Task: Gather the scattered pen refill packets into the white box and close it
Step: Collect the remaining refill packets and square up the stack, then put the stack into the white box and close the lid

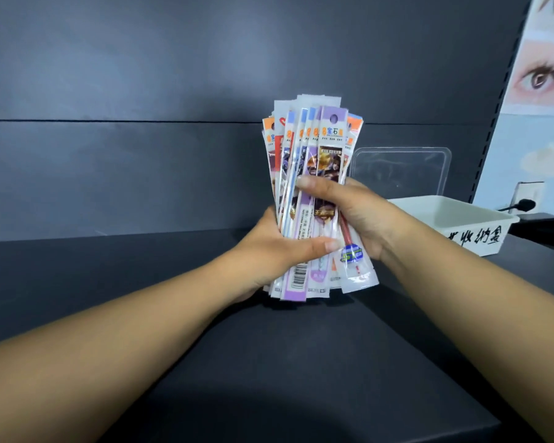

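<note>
Glossy plastic pen refill packets (314,199), long and flat, stand fanned upright left of the open white plastic box (454,225). Left hand (279,254) and right hand (349,212) both clamp the bundle mid-length. Light, slippery, flexible; best gripped centrally to prevent sliding.

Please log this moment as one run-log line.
left hand: grips packets | right hand: grips packets | white box: open, empty | lid: upright behind

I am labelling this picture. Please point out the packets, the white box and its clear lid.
packets (314,174): head view, purple front packet.
white box (480,241): head view, front wall.
clear lid (400,171): head view, middle panel.
</note>
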